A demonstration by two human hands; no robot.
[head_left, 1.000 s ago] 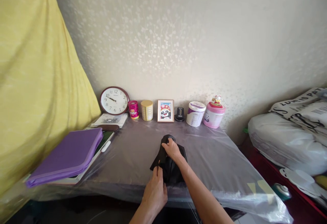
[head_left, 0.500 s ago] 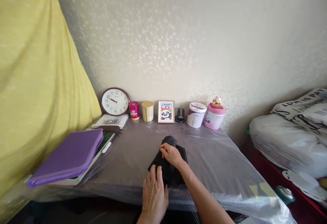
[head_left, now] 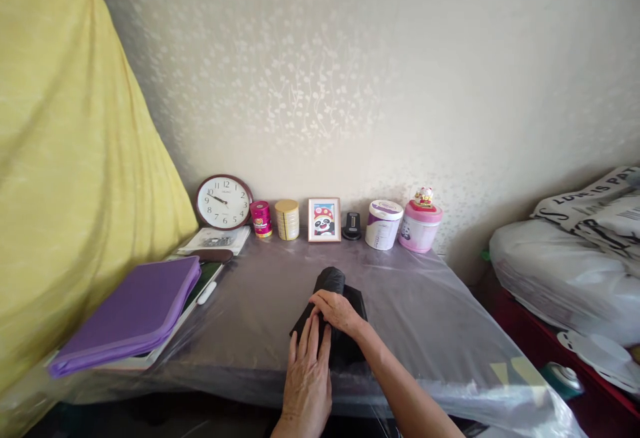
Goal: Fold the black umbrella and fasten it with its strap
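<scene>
A black roll (head_left: 330, 279) of thin, slightly shiny material lies on the table near its front edge. Flat black material (head_left: 356, 301) spreads out beneath and around it; its exact kind I cannot tell. My right hand (head_left: 337, 310) is curled over the top of the roll, fingers bent round its left side. Just below, my left hand (head_left: 309, 365) rests with long, outstretched fingers on the near part of the black material. Its fingertips reach up to the right hand's fingers. Both hands and the forearm hide much of the near end.
Plastic film covers the table (head_left: 410, 305). At left lie a purple folder (head_left: 130, 308) and a white pen-like object (head_left: 207, 293). Along the wall stand a clock (head_left: 224, 202), tins, a picture frame (head_left: 324, 220) and tubs (head_left: 384, 226). Bagged goods (head_left: 560, 285) sit at right.
My left hand has moved up and forward, its fingers now straighter and meeting the right hand. The right hand has slid slightly back toward me, baring more of the roll's far end.
</scene>
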